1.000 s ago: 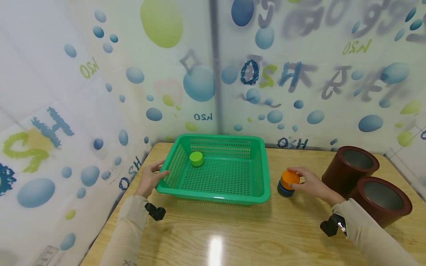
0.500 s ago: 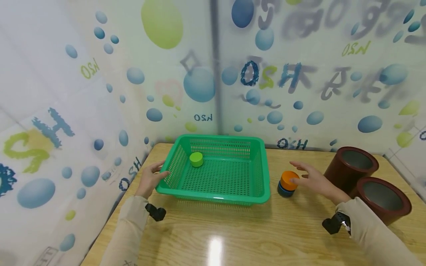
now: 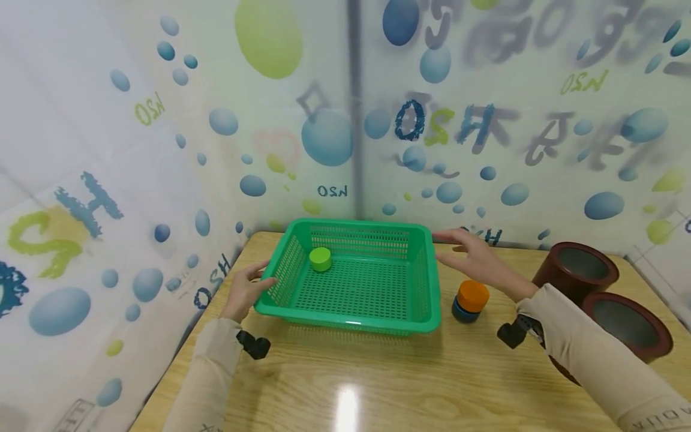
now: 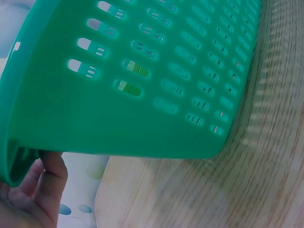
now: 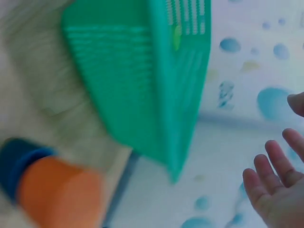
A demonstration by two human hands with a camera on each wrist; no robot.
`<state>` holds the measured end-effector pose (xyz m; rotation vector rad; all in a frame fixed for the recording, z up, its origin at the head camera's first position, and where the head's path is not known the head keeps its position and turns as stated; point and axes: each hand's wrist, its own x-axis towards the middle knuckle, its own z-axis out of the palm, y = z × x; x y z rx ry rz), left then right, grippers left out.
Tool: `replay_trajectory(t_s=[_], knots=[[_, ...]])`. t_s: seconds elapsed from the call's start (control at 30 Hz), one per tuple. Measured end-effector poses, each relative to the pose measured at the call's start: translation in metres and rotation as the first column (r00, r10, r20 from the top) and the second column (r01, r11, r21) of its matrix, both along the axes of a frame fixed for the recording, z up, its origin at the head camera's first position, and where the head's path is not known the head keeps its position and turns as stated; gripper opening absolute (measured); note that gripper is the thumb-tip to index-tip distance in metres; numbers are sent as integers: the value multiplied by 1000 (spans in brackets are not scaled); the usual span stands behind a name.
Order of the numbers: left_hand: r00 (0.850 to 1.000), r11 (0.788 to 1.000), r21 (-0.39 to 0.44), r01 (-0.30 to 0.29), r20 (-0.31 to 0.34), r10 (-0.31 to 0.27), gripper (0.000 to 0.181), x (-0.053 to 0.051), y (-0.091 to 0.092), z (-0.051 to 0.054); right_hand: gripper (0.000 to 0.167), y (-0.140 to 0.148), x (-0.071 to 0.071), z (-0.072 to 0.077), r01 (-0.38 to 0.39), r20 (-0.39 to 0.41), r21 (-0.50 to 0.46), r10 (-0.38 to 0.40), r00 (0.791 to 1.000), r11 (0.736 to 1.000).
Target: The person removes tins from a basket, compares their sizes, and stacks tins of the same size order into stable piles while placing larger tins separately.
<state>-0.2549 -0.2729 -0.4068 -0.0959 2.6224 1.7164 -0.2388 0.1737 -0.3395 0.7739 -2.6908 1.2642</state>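
A green perforated plastic basket (image 3: pixel 351 324) stands on the wooden table. My left hand (image 3: pixel 243 294) grips its left rim, thumb over the edge; in the left wrist view, the fingers (image 4: pixel 52 178) curl beneath the rim. A light-green round block (image 3: pixel 321 259) sits inside, towards the back left. My right hand (image 3: pixel 477 258) holds nothing and hovers near the basket's right rim, its fingers spread in the right wrist view. Below that hand, an orange round block (image 3: pixel 473 296) rests on a dark blue one (image 3: pixel 464 313), right of the basket.
Two dark brown cylindrical containers stand at the right, one farther back (image 3: pixel 577 270) and one nearer (image 3: pixel 628 327), partly behind the right sleeve (image 3: pixel 594 354). A printed curtain (image 3: pixel 345 120) rises behind and left of the table (image 3: pixel 302 378).
My right hand has let go of the orange block and moved up and left to the basket's right rim. The left hand stays on the left rim.
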Motion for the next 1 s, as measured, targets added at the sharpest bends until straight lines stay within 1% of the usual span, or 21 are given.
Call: replay_trajectory(t_s=[0.13,0.2,0.33,0.4,0.53,0.63,0.73,0.83,0.9,1.0], knots=[[1000,1000,-4,9,-6,-9,54,-2,0,-1,43,-31,-16,21,-80,-40,21,81,996,997],[1000,1000,-20,11,-14,-11,54,-2,0,-1,43,-48,-25,30,-118,-64,39,120,991,992],[999,999,-38,12,-30,-13,53,-3,1,-1,43,-80,-44,40,-179,-84,59,183,979,982],[999,999,-41,5,-34,-7,53,-3,1,-1,44,-97,-54,42,-206,-73,52,209,975,977],[999,1000,-29,-11,-32,10,52,-1,1,-1,47,-128,-73,38,-250,-24,21,250,968,968],[1000,1000,-25,-13,-27,13,52,2,1,-2,47,-147,-87,31,-272,-4,9,272,962,962],[999,999,-34,-13,-30,12,53,3,0,-2,47,-162,-100,21,-280,4,21,280,960,960],[999,999,-45,-19,-31,18,52,3,0,-2,47,-173,-111,9,-268,21,49,267,963,962],[999,998,-50,-25,-31,24,52,2,0,-2,48,-179,-117,1,-259,43,50,257,965,965],[999,998,-47,-28,-27,27,53,1,0,-3,51,-187,-123,-10,-232,99,50,226,969,972]])
